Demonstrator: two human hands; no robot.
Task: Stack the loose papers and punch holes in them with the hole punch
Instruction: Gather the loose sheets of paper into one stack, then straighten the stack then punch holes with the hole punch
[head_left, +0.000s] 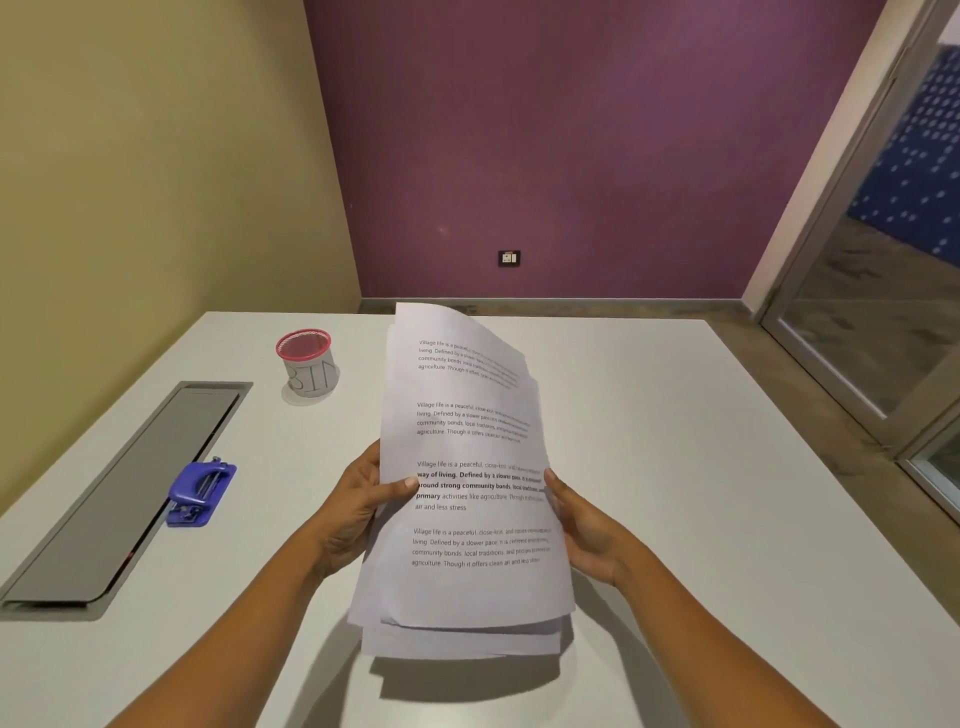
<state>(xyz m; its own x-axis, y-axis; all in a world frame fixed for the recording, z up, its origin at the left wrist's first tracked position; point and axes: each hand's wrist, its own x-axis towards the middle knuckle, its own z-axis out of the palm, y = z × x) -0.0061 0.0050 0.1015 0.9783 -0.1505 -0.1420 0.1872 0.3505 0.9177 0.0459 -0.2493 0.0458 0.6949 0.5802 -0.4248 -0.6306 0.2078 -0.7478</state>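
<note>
A bundle of several white printed papers (462, 587) is held upright above the white table, its lower edges uneven and its top right corner curling back. My left hand (358, 506) grips the left edge, thumb over the printed front. On the opposite edge, my right hand (584, 525) holds the sheets with its fingers behind them. The blue hole punch (200, 493) lies on the table to the left, apart from both hands.
The white table (701, 467) runs to a purple wall. A grey cable-tray lid (119, 499) is set into its left side, right beside the punch. A small red-rimmed bin cup (309, 364) stands at the back left. A glass door is on the right.
</note>
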